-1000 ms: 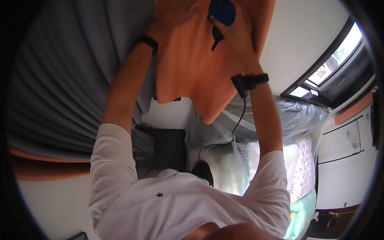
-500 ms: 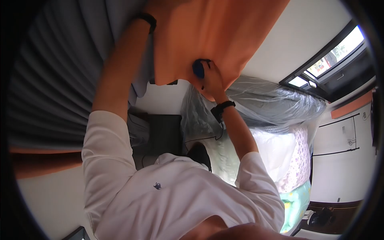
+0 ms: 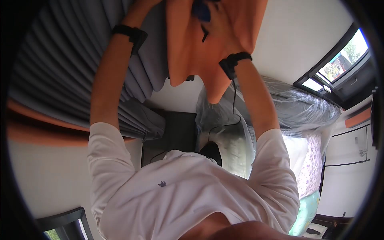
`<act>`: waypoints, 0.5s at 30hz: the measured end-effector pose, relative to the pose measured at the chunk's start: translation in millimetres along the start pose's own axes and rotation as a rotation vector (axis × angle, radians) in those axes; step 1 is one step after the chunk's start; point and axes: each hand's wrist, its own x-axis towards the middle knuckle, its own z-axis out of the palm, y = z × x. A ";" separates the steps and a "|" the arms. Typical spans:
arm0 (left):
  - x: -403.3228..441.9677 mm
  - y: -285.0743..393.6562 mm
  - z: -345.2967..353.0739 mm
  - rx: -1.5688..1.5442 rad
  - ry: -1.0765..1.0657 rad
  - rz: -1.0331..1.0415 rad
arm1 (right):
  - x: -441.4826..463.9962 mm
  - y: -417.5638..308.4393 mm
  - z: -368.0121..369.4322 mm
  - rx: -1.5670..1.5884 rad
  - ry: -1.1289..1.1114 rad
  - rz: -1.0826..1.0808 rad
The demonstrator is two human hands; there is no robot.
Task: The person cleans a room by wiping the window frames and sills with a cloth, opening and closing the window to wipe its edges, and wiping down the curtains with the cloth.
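Note:
At the top of the view, my right hand (image 3: 218,25) is closed around a dark blue object (image 3: 201,11) with a short black part below it. The object lies against a hanging orange cloth (image 3: 188,48). My left hand (image 3: 153,2) is mostly cut off by the top edge, in front of the grey pleated curtain (image 3: 142,64); its fingers do not show. Each wrist wears a black band with a small box, and a thin black cable runs down from the right one.
Clear plastic sheeting (image 3: 296,106) covers something at the right, beside bedding with a purple-patterned piece (image 3: 310,164) and a green one (image 3: 305,212). A window (image 3: 344,60) is at the upper right. Below the curtain stands a dark flat-topped object (image 3: 180,128).
My right hand has moved up the orange cloth with the blue object, after being near its lower edge. My left wrist has shifted left. The curtain and cloth hang differently.

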 end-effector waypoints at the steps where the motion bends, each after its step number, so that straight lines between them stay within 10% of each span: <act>1: 0.6 -8.8 5.8 -0.052 -0.071 0.011 | -22.5 -6.3 18.8 -0.093 -0.137 0.039; 3: -16.9 -15.5 12.0 -0.122 -0.120 0.013 | -82.0 9.6 89.1 0.208 -0.313 0.296; 7: -19.8 -71.2 26.4 -0.203 -0.503 0.088 | -159.1 -16.2 90.3 0.034 -0.475 0.105; 11: -20.3 -94.2 72.2 -0.144 -0.645 0.118 | -124.5 -21.4 48.6 0.497 -0.104 0.150; 12: -28.6 -63.1 76.1 -0.355 -0.595 0.039 | -108.8 -36.3 5.4 0.679 -0.250 0.496; 15: -11.7 -150.2 101.2 -0.207 -0.518 -0.008 | -79.0 -44.0 -37.2 0.556 0.261 0.495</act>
